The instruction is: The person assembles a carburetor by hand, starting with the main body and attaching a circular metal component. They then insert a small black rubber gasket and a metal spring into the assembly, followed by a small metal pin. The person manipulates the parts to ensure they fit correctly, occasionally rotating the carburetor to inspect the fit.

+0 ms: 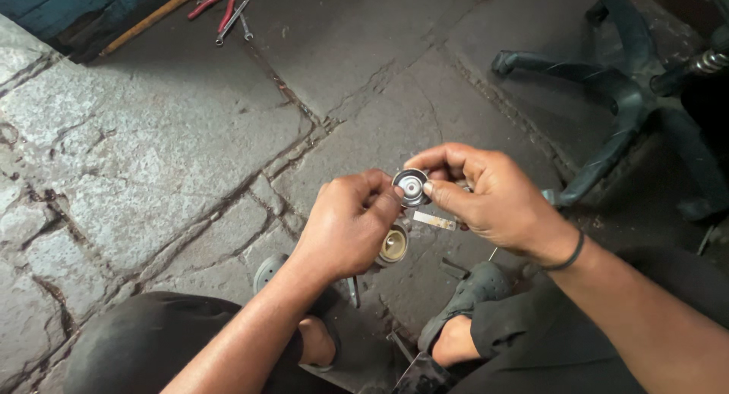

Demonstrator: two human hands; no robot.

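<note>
Cracked grey stone paving [152, 158] spreads under you, with red-handled pliers and wrenches [226, 10] lying at the far edge and a dark five-legged chair base [623, 90] at far right. Your right hand [493, 200] pinches a small round metal disc with a pale centre [411, 186] between thumb and fingertips, a thin white strip [435, 221] just below it. Your left hand [345, 227] is closed around a brass-coloured cup-shaped part [393, 245], its fingertips touching the disc's rim. Your grey sandals [463, 295] rest near.
</note>
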